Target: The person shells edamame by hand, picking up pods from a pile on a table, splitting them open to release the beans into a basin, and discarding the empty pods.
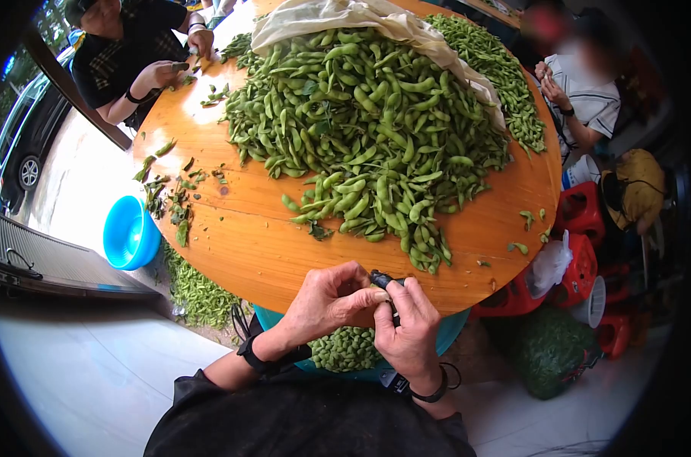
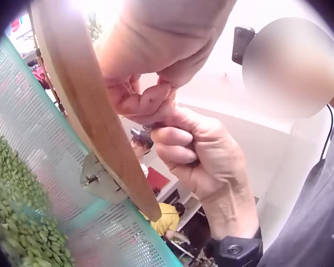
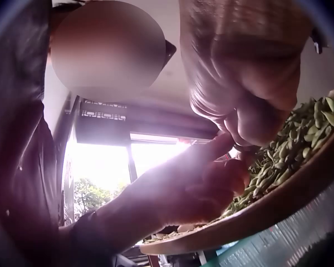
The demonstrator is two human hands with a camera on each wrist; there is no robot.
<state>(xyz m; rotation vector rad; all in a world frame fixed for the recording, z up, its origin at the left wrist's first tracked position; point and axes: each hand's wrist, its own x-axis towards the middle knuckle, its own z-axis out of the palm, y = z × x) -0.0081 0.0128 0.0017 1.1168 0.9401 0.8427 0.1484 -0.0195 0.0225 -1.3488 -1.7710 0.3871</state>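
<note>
My left hand (image 1: 326, 305) and right hand (image 1: 408, 331) meet at the table's near edge, fingertips together. Between them they pinch a small greenish soybean pod, mostly hidden by the fingers. Something black (image 1: 387, 280) wraps or lies along a right-hand finger. In the left wrist view the curled right hand (image 2: 211, 161) touches the left fingertips from below. A big heap of soybean pods (image 1: 360, 122) covers the table beyond my hands. Below my forearms, shelled green beans (image 1: 345, 349) lie in a teal perforated basket (image 2: 108, 236).
The round wooden table (image 1: 231, 251) carries leaf scraps (image 1: 179, 206) at left and a pale cloth (image 1: 345, 17) over the heap. A blue basin (image 1: 132, 232) and spilled pods stand left; red stools (image 1: 581, 263) and a dark green bag (image 1: 539, 346) right. Other people sit across.
</note>
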